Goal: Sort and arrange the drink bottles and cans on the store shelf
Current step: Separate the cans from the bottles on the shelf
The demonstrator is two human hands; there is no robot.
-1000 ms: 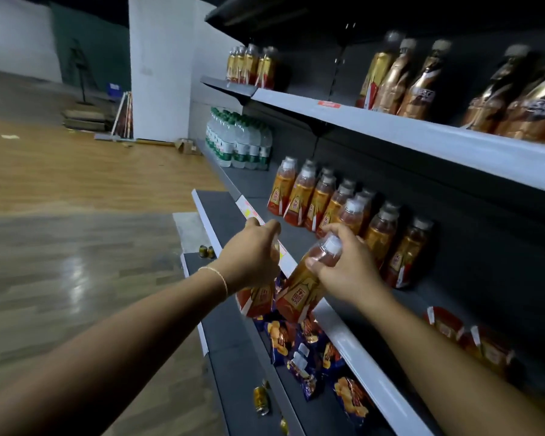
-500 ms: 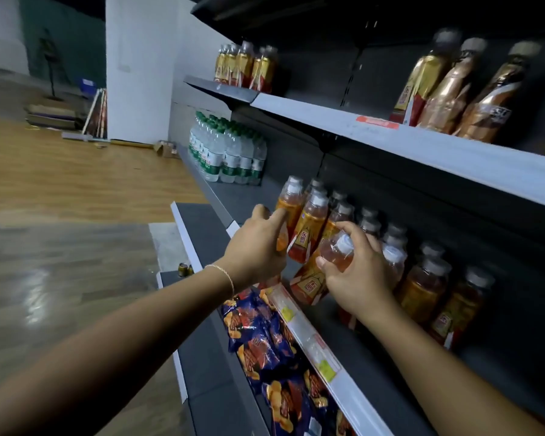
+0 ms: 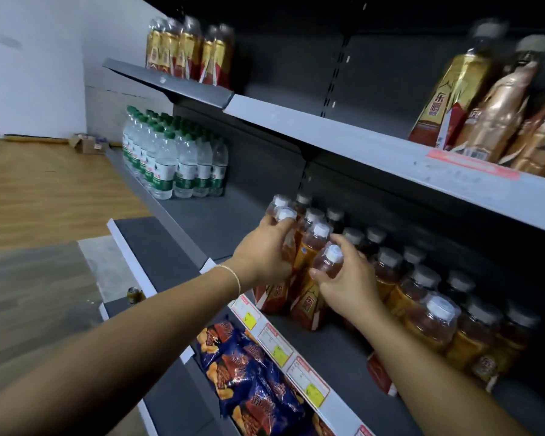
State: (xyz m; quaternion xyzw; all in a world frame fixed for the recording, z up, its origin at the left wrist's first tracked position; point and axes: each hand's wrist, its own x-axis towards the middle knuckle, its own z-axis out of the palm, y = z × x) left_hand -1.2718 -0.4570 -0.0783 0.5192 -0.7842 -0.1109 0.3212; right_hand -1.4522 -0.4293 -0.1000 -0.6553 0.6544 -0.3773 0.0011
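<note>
Left hand (image 3: 261,256) grips one amber bottle (image 3: 274,294), right hand (image 3: 350,284) a tilted bottle (image 3: 328,264), packed bottle row (image 3: 434,322) crowding behind.

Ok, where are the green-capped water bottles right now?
Head view, upper left: the water bottles stand clustered at the far end of the middle shelf, beyond the amber bottles and below the gold-labelled bottles.

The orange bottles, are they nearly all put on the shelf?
Mostly. Done: rows of orange bottles stand on the middle shelf. In hand: the left hand grips one bottle, the right hand another bottle, at the rows' end. Left: a small can sits loose lower down, and something red-labelled seems to lie flat.
</note>
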